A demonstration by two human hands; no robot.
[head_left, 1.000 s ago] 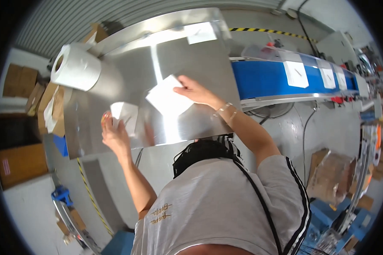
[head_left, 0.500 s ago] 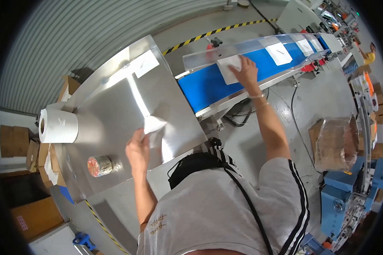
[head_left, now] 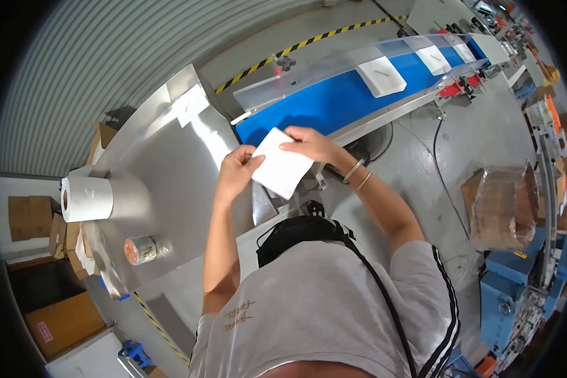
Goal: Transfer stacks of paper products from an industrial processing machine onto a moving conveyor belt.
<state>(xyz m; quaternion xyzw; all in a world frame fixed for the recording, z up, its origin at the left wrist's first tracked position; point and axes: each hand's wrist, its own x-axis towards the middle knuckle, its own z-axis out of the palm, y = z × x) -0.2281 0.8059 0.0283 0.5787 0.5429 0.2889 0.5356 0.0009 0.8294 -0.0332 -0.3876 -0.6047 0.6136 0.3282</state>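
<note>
A flat, square white packet [head_left: 282, 165] is held tilted in front of me, over the joint between a steel table and a blue conveyor belt. My left hand [head_left: 236, 171] pinches its left edge between thumb and fingers. At its upper right edge, my right hand [head_left: 310, 146] grips it with the thumb on top. The white piece that was in my left hand cannot be made out now. Farther along the blue belt [head_left: 324, 110] lie white packets, the nearest [head_left: 382, 77] large and flat, with others [head_left: 433, 60] beyond it.
On the steel table [head_left: 170, 170] stand a white roll [head_left: 89, 198] and a short foil-wrapped cylinder [head_left: 140, 250]; a white sheet [head_left: 192, 104] lies by its far edge. A clear guard [head_left: 258, 94] lines the belt. A plastic-lined carton [head_left: 504, 208] stands at right.
My right hand has drawn the near packet off the belt toward me. My left hand has moved up and right to meet it, and both now grip the packet.
</note>
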